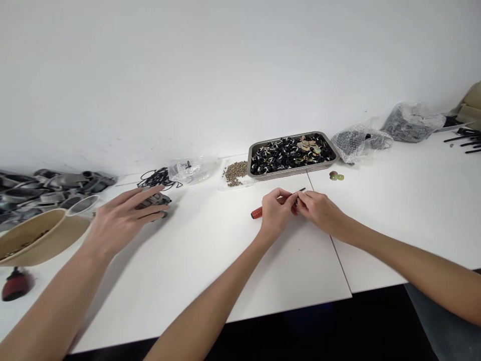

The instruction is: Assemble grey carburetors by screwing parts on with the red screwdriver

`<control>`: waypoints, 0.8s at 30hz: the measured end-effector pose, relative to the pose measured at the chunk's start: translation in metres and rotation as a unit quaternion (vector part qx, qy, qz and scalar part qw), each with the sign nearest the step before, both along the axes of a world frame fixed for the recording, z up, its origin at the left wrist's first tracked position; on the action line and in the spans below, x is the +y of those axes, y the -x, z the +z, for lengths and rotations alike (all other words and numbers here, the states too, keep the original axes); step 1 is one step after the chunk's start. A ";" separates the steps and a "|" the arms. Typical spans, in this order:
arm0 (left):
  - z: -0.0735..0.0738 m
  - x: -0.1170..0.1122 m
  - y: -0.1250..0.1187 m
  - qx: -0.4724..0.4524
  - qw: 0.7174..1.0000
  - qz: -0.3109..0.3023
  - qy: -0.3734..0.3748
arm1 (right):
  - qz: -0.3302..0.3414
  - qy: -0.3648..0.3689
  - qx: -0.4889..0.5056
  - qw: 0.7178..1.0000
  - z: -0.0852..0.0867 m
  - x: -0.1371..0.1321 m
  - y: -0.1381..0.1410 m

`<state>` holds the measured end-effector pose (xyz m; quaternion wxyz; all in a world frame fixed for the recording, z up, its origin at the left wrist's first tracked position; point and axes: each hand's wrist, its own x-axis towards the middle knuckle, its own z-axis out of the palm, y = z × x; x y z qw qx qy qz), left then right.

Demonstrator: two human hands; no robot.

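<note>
My left hand (275, 210) is closed around a thin tool with a red handle (256, 214); its dark tip (302, 190) pokes out past my fingers. My right hand (319, 209) meets the left one, its fingertips pinched on the tool's shaft; whether they also hold a small part I cannot make out. Both hands rest on the white table (293, 271), just in front of a metal tray (259, 173) of black ring parts (285, 153) and some brownish discs (308, 146).
Another person's hand (120, 220) reaches in from the left, fingers spread over a grey part (156, 199). Around lie a tan bowl (45, 240), grey parts (48, 188), black cord (158, 178), small brass pieces (235, 173), two discs (336, 176) and bags of dark parts (411, 123).
</note>
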<state>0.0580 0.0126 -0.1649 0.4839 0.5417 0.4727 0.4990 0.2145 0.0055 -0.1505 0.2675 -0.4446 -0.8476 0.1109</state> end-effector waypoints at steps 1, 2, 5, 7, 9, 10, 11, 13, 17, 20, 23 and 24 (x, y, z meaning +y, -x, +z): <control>0.001 0.000 0.000 0.006 1.000 0.003 0.005 | 0.000 0.005 0.007 1.000 0.000 0.001 -0.001; 0.002 0.000 0.000 0.011 1.000 0.005 0.010 | 0.004 0.013 0.017 1.000 0.001 0.001 -0.002; 0.008 0.000 0.002 0.003 1.000 -0.004 0.025 | 0.035 0.056 0.061 0.996 0.004 0.006 -0.007; 0.013 0.001 0.004 -0.021 0.999 -0.023 0.044 | 0.041 0.094 0.113 0.988 0.006 0.009 -0.012; 0.018 0.002 0.007 -0.046 0.996 -0.044 0.061 | 0.027 0.127 0.166 0.977 0.008 0.011 -0.016; 0.020 0.002 0.008 -0.055 0.995 -0.053 0.069 | 0.020 0.139 0.184 0.973 0.008 0.011 -0.017; 0.022 0.002 0.009 -0.061 0.994 -0.060 0.074 | 0.016 0.146 0.195 0.970 0.008 0.011 -0.018; 0.025 0.002 0.010 -0.065 0.992 -0.066 0.082 | 0.014 0.146 0.195 0.970 0.009 0.010 -0.019; 0.024 0.000 0.009 -0.055 0.992 -0.074 0.082 | 0.027 0.100 0.130 0.986 0.009 0.006 -0.017; 0.018 0.000 0.006 -0.024 0.998 -0.043 0.049 | 0.018 0.054 0.025 0.998 0.011 0.004 -0.016; 0.011 0.001 0.001 -0.009 1.000 0.000 0.021 | 0.022 0.077 -0.052 0.995 0.017 0.002 -0.016; 0.010 0.001 0.000 -0.010 1.000 -0.001 0.021 | 0.030 0.105 -0.056 0.992 0.019 0.002 -0.017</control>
